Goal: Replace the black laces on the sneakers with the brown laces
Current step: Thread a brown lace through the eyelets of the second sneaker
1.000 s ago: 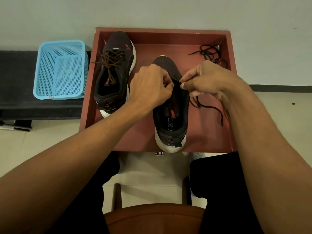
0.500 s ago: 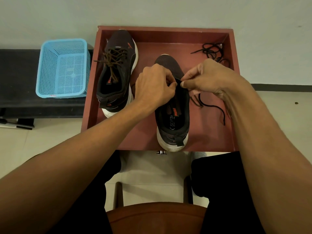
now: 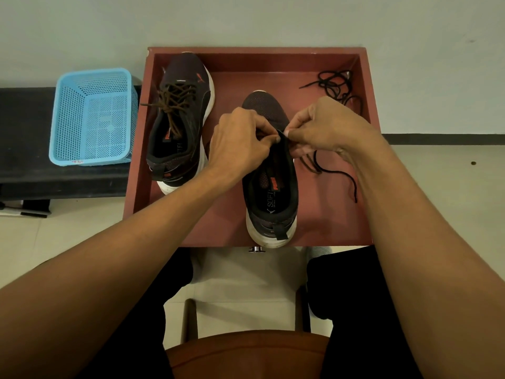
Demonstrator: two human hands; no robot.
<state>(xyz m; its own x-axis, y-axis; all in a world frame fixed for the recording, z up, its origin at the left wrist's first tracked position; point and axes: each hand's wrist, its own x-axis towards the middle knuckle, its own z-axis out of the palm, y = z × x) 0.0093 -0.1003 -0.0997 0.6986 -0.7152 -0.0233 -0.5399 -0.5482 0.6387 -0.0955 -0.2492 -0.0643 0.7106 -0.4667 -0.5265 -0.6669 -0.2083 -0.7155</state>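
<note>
Two dark sneakers stand in a red-brown tray. The left sneaker carries brown laces. Over the lacing area of the right sneaker both my hands meet. My left hand has curled fingers at the tongue's top edge. My right hand pinches the tongue or a lace there; which one I cannot tell. A black lace trails from under my right hand across the tray floor. Another black lace lies bunched in the tray's far right corner.
A light blue plastic basket sits on a black bench left of the tray. A white wall rises right behind the tray. My knees and a brown chair seat are below the tray's near edge.
The view shifted slightly. Both hands stay at the right sneaker's tongue, with the fingertips drawn a little closer together.
</note>
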